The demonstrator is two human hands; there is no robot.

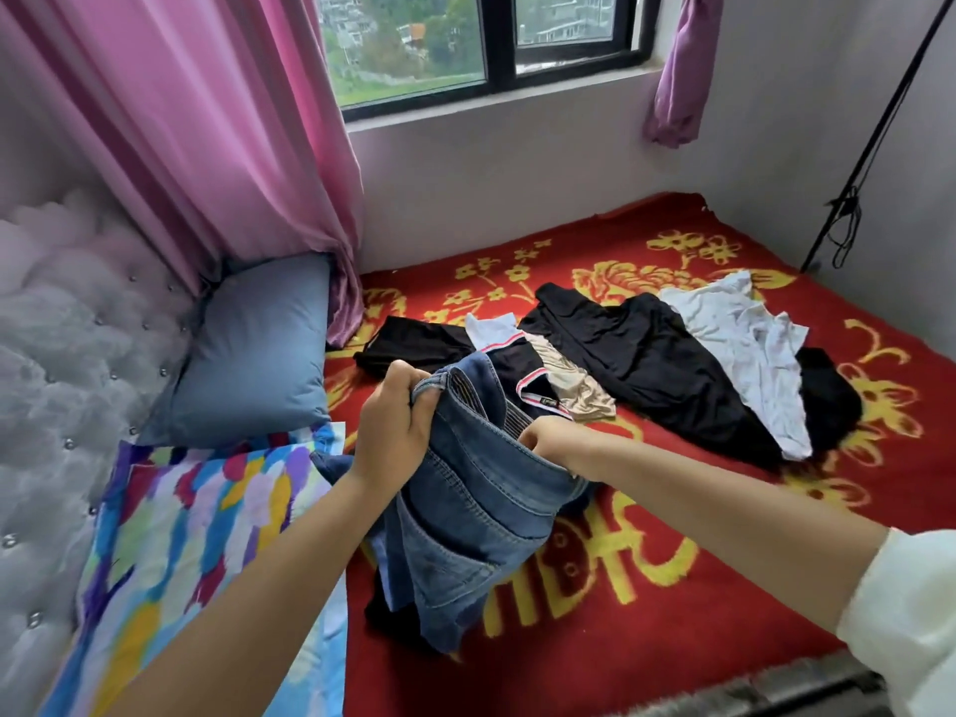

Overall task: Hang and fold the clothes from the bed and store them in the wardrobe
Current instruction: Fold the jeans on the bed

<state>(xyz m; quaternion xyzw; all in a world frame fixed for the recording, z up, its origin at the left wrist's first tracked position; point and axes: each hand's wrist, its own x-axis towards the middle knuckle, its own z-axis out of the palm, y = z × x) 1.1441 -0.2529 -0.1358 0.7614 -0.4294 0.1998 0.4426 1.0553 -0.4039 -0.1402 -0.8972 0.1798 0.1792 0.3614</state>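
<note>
A pair of blue jeans (pixel 465 514) hangs bunched above the red bed blanket (pixel 672 587). My left hand (pixel 396 424) grips the waistband at its left end. My right hand (pixel 551 445) grips the waistband at its right side. Behind the jeans lies a row of clothes on the bed: a black garment (pixel 408 344), a dark piece with red and white trim (pixel 517 364), a beige piece (pixel 579 390), a large black garment (pixel 657 375) and a white garment (pixel 745 349). No wardrobe is in view.
A blue pillow (pixel 253 354) and a colourful pillow (pixel 207 540) lie at the left by the tufted grey headboard (pixel 67 364). Pink curtains (pixel 207 121) hang at the window (pixel 481 44). Black cords (pixel 848 219) hang along the right wall.
</note>
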